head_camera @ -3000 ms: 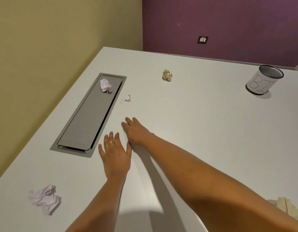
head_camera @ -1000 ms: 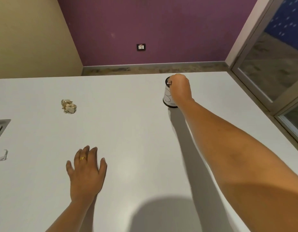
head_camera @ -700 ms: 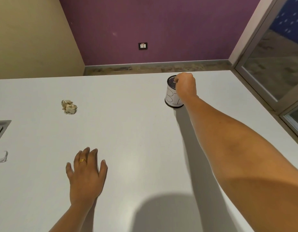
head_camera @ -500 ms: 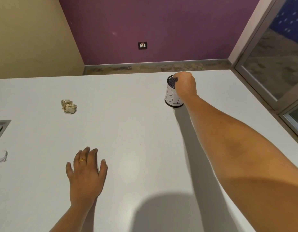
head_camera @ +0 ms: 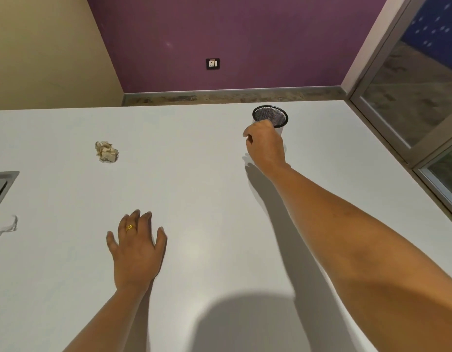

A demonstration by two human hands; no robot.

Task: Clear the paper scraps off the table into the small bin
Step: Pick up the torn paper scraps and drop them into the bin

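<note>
The small bin (head_camera: 270, 116), a white cup with a black mesh rim, stands upright at the far right of the white table (head_camera: 194, 189). My right hand (head_camera: 265, 146) hovers just in front of it and hides its lower front; the fingers hang loosely curled and apart, with nothing visible in them. My left hand (head_camera: 136, 247) lies flat on the table nearer to me, fingers spread, a gold ring on one finger. A crumpled beige paper scrap (head_camera: 107, 152) lies at the far left. A thin white paper scrap (head_camera: 8, 226) lies at the left edge of the view.
A grey recessed cable hatch (head_camera: 2, 185) is set into the table at the left edge. A glass door frame (head_camera: 407, 138) runs along the table's right side. Purple and beige walls stand behind the far edge.
My right hand has drawn back from over the bin's mouth toward me, so the mesh opening now shows. The left hand has stayed flat in place.
</note>
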